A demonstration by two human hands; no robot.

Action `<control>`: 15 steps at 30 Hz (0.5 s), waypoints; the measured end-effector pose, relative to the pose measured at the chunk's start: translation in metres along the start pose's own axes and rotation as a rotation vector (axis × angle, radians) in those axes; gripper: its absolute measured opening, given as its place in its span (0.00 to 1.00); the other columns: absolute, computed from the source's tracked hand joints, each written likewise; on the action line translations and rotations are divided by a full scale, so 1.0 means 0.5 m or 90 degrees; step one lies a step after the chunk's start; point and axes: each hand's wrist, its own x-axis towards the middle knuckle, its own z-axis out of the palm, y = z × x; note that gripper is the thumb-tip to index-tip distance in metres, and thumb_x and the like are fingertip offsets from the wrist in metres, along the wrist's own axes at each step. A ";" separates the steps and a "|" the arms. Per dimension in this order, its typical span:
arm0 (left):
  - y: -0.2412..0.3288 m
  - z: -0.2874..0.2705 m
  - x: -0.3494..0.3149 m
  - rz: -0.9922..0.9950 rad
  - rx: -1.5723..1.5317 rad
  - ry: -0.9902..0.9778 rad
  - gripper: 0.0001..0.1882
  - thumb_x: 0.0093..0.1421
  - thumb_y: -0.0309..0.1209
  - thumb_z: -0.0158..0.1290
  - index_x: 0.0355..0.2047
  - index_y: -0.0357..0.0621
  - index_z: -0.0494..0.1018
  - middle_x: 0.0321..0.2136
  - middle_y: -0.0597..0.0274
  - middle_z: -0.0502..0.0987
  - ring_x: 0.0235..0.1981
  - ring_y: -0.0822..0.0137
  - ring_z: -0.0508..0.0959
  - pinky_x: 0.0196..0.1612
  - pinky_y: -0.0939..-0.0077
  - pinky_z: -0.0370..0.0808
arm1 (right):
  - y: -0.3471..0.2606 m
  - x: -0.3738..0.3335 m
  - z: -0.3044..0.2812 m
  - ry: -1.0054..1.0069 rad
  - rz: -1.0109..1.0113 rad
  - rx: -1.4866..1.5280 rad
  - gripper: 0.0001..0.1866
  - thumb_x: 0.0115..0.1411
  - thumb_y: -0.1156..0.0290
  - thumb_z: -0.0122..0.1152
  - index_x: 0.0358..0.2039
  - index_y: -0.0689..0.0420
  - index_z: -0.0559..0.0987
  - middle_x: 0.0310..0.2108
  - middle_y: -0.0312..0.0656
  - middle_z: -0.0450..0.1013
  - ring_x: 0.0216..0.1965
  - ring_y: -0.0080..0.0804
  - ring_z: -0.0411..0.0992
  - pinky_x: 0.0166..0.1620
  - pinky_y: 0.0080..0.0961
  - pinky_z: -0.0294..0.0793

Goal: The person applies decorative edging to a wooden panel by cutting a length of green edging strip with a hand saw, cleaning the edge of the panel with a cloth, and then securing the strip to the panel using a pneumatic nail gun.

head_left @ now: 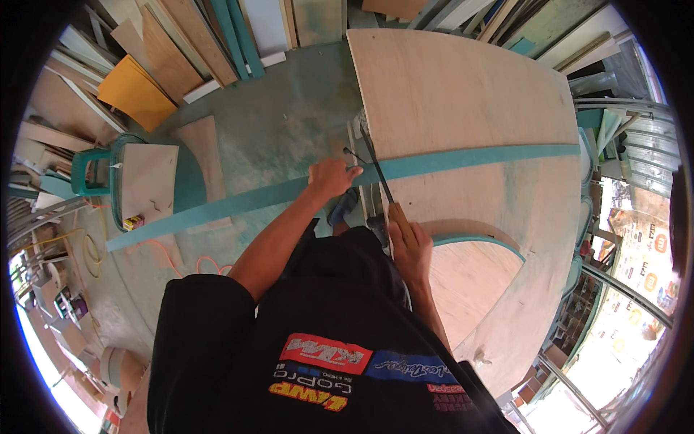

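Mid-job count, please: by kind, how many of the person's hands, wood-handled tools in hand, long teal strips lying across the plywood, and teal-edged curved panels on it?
Hands: 2, left hand and right hand
Tool: 1
Teal strip: 1
Curved panel: 1
Total: 5

The long strip [470, 160] comes through to me as teal up to the worktop's [463, 94] right edge, over pale tan smudged with green. At its left edge I see the hand tool [398, 218], brown nearest, black beyond. The curved board [470, 286] is tan, teal-rimmed.
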 end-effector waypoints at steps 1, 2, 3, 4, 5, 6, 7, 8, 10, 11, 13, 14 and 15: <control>-0.018 0.009 -0.007 -0.011 -0.006 0.009 0.39 0.64 0.69 0.41 0.31 0.42 0.81 0.32 0.49 0.83 0.40 0.45 0.83 0.42 0.48 0.76 | -0.022 -0.036 -0.024 -0.013 0.009 0.016 0.15 0.63 0.63 0.67 0.29 0.64 0.78 0.20 0.51 0.71 0.22 0.35 0.71 0.30 0.34 0.70; -0.026 0.005 -0.011 -0.018 -0.013 0.005 0.39 0.64 0.68 0.41 0.31 0.42 0.81 0.32 0.49 0.83 0.41 0.45 0.83 0.43 0.48 0.76 | -0.049 -0.067 -0.051 -0.023 0.017 0.031 0.15 0.63 0.63 0.67 0.30 0.64 0.78 0.21 0.51 0.72 0.22 0.36 0.71 0.30 0.34 0.70; -0.020 -0.003 -0.015 -0.013 -0.016 -0.008 0.40 0.65 0.68 0.41 0.31 0.42 0.81 0.32 0.49 0.83 0.41 0.45 0.82 0.43 0.48 0.76 | -0.058 -0.088 -0.069 -0.023 0.034 0.047 0.15 0.63 0.63 0.67 0.31 0.64 0.78 0.21 0.51 0.72 0.23 0.36 0.71 0.30 0.34 0.70; -0.016 -0.012 -0.020 -0.011 -0.019 -0.020 0.40 0.65 0.68 0.41 0.31 0.42 0.81 0.33 0.49 0.83 0.41 0.45 0.82 0.44 0.48 0.76 | -0.050 -0.078 -0.059 -0.025 0.020 0.045 0.15 0.63 0.63 0.67 0.31 0.64 0.78 0.21 0.51 0.72 0.22 0.37 0.70 0.30 0.34 0.70; -0.014 -0.022 -0.026 -0.008 -0.015 -0.028 0.39 0.65 0.67 0.42 0.32 0.42 0.82 0.33 0.48 0.83 0.41 0.45 0.83 0.44 0.47 0.76 | -0.040 -0.049 -0.033 -0.026 0.004 0.048 0.15 0.63 0.63 0.67 0.30 0.64 0.78 0.21 0.51 0.72 0.22 0.38 0.70 0.30 0.35 0.70; -0.007 -0.032 -0.028 -0.001 -0.013 -0.038 0.37 0.65 0.66 0.42 0.33 0.42 0.82 0.34 0.47 0.83 0.41 0.45 0.83 0.43 0.46 0.76 | -0.030 -0.015 -0.006 -0.024 -0.010 0.047 0.15 0.63 0.63 0.67 0.30 0.64 0.78 0.21 0.52 0.72 0.22 0.38 0.70 0.30 0.35 0.70; 0.016 -0.037 -0.022 0.017 -0.010 -0.046 0.36 0.66 0.65 0.43 0.33 0.42 0.82 0.34 0.47 0.83 0.41 0.45 0.83 0.43 0.46 0.77 | -0.020 0.037 0.023 -0.013 0.013 0.024 0.16 0.63 0.63 0.67 0.30 0.64 0.77 0.21 0.52 0.72 0.22 0.39 0.70 0.30 0.35 0.70; 0.039 -0.035 -0.016 0.034 -0.002 -0.042 0.37 0.66 0.65 0.43 0.33 0.42 0.82 0.34 0.47 0.83 0.41 0.45 0.83 0.42 0.46 0.77 | -0.005 0.073 0.041 -0.002 0.034 0.007 0.16 0.63 0.63 0.67 0.29 0.64 0.77 0.21 0.52 0.72 0.22 0.39 0.69 0.30 0.36 0.70; 0.043 -0.034 -0.013 0.043 0.018 -0.029 0.37 0.66 0.65 0.42 0.33 0.42 0.82 0.34 0.47 0.83 0.41 0.45 0.83 0.41 0.47 0.77 | 0.014 0.068 0.042 -0.005 0.045 0.019 0.16 0.63 0.63 0.67 0.29 0.64 0.77 0.20 0.52 0.72 0.22 0.38 0.69 0.30 0.35 0.70; 0.031 -0.031 0.001 0.042 0.016 -0.016 0.38 0.66 0.66 0.41 0.33 0.42 0.82 0.34 0.46 0.83 0.41 0.45 0.83 0.42 0.46 0.77 | 0.017 0.072 0.038 -0.002 0.044 0.024 0.16 0.63 0.63 0.67 0.29 0.64 0.77 0.20 0.52 0.72 0.22 0.38 0.69 0.30 0.35 0.70; -0.020 0.013 0.002 0.014 -0.012 0.000 0.40 0.65 0.69 0.39 0.32 0.41 0.81 0.34 0.46 0.82 0.41 0.44 0.82 0.42 0.46 0.76 | -0.001 -0.003 -0.011 -0.024 0.025 0.025 0.15 0.62 0.64 0.68 0.30 0.64 0.78 0.20 0.51 0.72 0.22 0.38 0.70 0.30 0.34 0.71; -0.029 0.012 -0.008 -0.002 -0.014 -0.013 0.40 0.65 0.69 0.40 0.32 0.41 0.81 0.34 0.46 0.82 0.41 0.44 0.82 0.43 0.46 0.76 | -0.022 -0.057 -0.050 -0.042 0.031 0.023 0.14 0.62 0.65 0.67 0.30 0.64 0.78 0.20 0.51 0.72 0.22 0.37 0.71 0.31 0.34 0.71; -0.022 -0.007 -0.013 -0.009 -0.013 -0.025 0.41 0.65 0.69 0.40 0.31 0.41 0.81 0.34 0.46 0.82 0.41 0.44 0.82 0.43 0.46 0.75 | -0.037 -0.087 -0.080 -0.051 0.038 0.021 0.13 0.62 0.66 0.67 0.31 0.64 0.78 0.21 0.51 0.72 0.23 0.36 0.71 0.31 0.33 0.72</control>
